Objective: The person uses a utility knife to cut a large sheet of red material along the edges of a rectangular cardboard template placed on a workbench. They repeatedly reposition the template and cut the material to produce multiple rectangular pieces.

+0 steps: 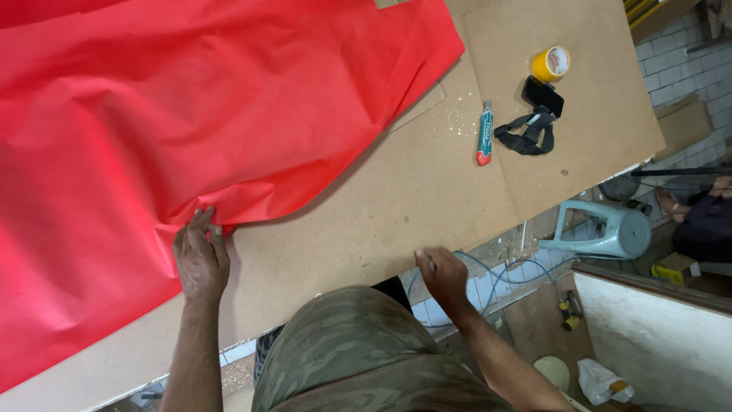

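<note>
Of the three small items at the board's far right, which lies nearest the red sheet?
The utility knife, teal with a red end. The yellow tape roll and the black phone lie farther right.

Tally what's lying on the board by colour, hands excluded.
Red: 1, the paper sheet, its edge pinched by the left hand
Yellow: 1, the tape roll
Teal with a red tip: 1, the utility knife
Black: 2, the phone and the strap
Total: 5
The right hand rests at the board edge.
</note>
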